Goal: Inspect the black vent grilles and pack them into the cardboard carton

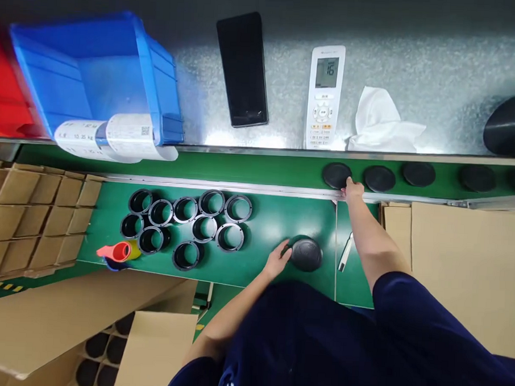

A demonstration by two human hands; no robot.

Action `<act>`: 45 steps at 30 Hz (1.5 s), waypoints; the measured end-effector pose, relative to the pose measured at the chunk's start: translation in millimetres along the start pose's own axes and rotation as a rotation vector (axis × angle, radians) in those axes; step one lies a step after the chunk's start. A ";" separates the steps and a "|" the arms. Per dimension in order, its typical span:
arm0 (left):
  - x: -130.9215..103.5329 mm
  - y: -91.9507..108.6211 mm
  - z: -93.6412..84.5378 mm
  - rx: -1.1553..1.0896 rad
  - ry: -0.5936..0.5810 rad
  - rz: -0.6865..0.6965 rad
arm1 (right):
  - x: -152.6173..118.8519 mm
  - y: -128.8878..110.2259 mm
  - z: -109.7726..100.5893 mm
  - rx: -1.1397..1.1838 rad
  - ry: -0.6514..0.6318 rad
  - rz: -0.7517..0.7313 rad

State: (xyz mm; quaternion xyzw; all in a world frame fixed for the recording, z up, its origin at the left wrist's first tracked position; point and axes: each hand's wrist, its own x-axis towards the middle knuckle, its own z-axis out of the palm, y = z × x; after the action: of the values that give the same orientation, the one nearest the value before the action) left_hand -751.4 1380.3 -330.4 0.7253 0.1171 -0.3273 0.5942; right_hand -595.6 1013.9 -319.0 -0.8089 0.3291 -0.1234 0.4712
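My left hand (277, 261) grips the left edge of a black round lid (306, 254) low over the green table (273, 216), close to my body. With my right arm stretched forward, my right hand (352, 189) has its fingers closed at the near right edge of another black round lid (337, 175) on the green strip (258, 169) behind the table. Further right along that strip lie several similar lids, the nearest lid (380, 179) just beside my right hand. Several black rings (205, 228) stand on the table to the left.
A blue bin (160, 86), a phone (243, 70), a white remote control (324, 99) and a tissue (384, 122) are on the metal shelf. A utility knife (346, 252) lies by my right forearm. An orange tape holder (118, 251), stacked cartons (38, 217) and an open carton (157, 348) are left.
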 end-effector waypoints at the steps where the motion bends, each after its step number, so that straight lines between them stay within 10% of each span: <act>1: 3.1 4.8 -2.8 -0.014 0.029 0.016 | 6.6 -3.5 2.4 0.052 -0.044 0.047; 5: 15.8 43.4 -15.1 -0.102 0.080 0.056 | -41.5 -23.6 28.2 0.291 -0.228 0.217; 10: 6.6 116.2 -13.6 -0.554 -0.077 0.145 | -197.4 -58.2 38.9 0.890 -0.640 0.394; 14: -26.7 144.0 -11.2 -0.646 -0.041 0.205 | -268.5 -74.4 17.0 0.690 -0.856 0.235; 19: -77.6 138.1 -16.2 -0.682 -0.087 0.253 | -262.2 -94.6 -28.2 0.156 -0.328 -0.475; 24: -115.2 127.9 -16.8 -0.694 -0.098 0.225 | -272.9 -113.8 -46.0 -0.091 -0.379 -0.900; 30: -134.3 110.8 -21.7 -0.657 -0.100 0.120 | -293.6 -112.6 -35.3 -0.108 -0.481 -0.934; 36: -149.7 108.0 -27.1 -0.782 -0.359 0.312 | -303.2 -122.2 -48.4 0.057 -0.452 -0.819; 45: -137.3 86.5 -41.0 -0.750 -0.204 0.183 | -332.0 -102.5 -21.2 -0.276 -0.607 -1.053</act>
State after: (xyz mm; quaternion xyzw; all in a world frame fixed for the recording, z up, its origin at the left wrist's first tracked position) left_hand -793.4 1425.8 -175.0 0.4291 0.1037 -0.2777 0.8532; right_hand -813.7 1249.7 -184.6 -0.9151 -0.2497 -0.0600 0.3110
